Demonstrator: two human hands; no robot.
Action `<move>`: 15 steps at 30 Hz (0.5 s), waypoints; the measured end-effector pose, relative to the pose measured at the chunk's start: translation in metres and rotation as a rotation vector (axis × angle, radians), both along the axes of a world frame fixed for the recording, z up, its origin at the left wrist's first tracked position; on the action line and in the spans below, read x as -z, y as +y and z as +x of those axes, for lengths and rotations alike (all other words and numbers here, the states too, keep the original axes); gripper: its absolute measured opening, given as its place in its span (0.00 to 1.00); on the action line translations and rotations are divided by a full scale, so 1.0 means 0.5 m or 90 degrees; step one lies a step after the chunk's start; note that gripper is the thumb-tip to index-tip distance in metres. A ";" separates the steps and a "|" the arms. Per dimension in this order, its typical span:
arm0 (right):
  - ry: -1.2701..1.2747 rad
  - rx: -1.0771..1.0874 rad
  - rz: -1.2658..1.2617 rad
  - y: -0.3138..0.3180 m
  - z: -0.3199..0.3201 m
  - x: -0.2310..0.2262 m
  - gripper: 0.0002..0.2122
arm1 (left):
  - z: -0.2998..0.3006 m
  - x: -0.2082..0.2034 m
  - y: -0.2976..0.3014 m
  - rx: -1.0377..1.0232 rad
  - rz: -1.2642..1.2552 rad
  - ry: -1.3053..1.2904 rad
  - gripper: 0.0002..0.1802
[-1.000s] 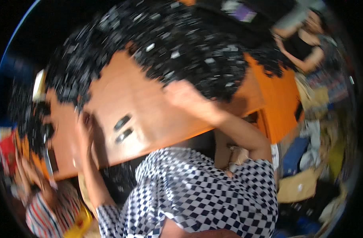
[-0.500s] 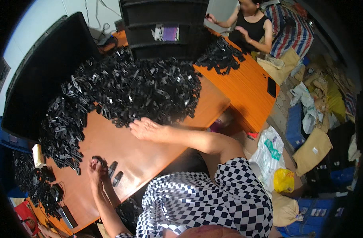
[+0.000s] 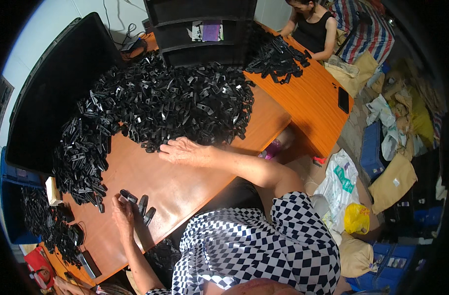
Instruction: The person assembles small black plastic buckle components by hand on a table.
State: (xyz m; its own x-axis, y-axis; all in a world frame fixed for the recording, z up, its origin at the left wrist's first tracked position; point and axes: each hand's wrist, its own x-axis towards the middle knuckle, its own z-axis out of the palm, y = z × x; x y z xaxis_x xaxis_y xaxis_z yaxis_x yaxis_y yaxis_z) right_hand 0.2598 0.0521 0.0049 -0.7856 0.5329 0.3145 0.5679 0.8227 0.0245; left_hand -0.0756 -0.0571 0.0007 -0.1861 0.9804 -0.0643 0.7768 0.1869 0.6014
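Note:
My left hand point(image 3: 122, 212) is over the wooden table point(image 3: 151, 177), its fingertips closed at the end of a small black plastic clip-like piece point(image 3: 128, 196). Two similar black pieces, an upper one point(image 3: 143, 203) and a lower one point(image 3: 149, 215), lie on the tabletop just right of it. At the near edge of a large heap of black plastic pieces point(image 3: 185, 105) is my right hand point(image 3: 184, 151), palm down with bent fingers pressed together. What its fingertips hold, if anything, is hidden.
Black stacked trays point(image 3: 200, 54) stand behind the heap, and a big black bin point(image 3: 57, 93) is at left. Across the orange table point(image 3: 315, 108), a person point(image 3: 315, 32) sits by another pile point(image 3: 278, 59). A phone point(image 3: 343, 100) lies there. Bags point(image 3: 340, 177) cover the floor at right.
The black piece at my left hand now shows beyond the fingertips, closer to the two others. My right hand stays at the heap's edge. The other person has lowered their hands toward their pile.

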 end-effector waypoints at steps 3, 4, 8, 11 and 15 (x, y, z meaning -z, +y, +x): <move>0.160 -0.076 -0.062 -0.023 -0.028 -0.006 0.10 | -0.028 -0.003 -0.012 0.139 0.170 0.166 0.22; 0.225 -0.095 -0.153 -0.038 -0.051 0.008 0.10 | -0.048 -0.003 -0.026 0.166 0.121 0.171 0.26; 0.194 -0.101 -0.260 -0.064 -0.059 0.141 0.08 | -0.008 -0.013 0.036 0.154 0.056 0.097 0.18; 0.167 -0.050 -0.343 -0.077 -0.025 0.045 0.07 | 0.034 -0.015 0.032 0.168 0.027 0.054 0.14; 0.121 -0.046 -0.301 -0.070 -0.018 -0.009 0.09 | 0.050 0.003 0.024 0.178 0.087 0.013 0.13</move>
